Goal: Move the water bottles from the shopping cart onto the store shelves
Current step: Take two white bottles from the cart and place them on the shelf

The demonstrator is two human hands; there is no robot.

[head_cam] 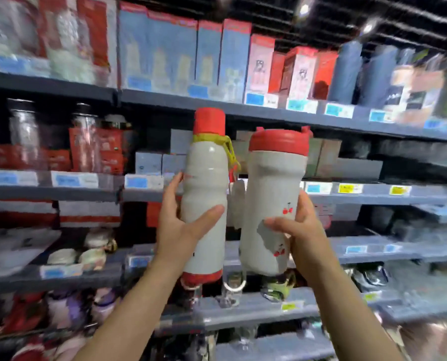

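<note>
Two white water bottles, red-capped: we gripped the left bottle [204, 194] with left hand [177, 227], the right bottle [272, 204] with right hand [299, 227], fingers curled round each; shelves [243, 108] behind were blurred.

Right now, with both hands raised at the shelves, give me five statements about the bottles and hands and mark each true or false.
1. Each hand holds one bottle. True: the left hand grips the narrow-capped bottle, and the right hand grips the wide-lidded bottle.
2. Both bottles have blue lids. False: both lids are red.
3. The narrow-capped bottle has a yellow-green strap at its neck. True.
4. The wide-lidded bottle lies flat on a shelf. False: it is held roughly upright in the air in front of the shelves.
5. The wide-lidded bottle bears small red cherry marks. True.
</note>
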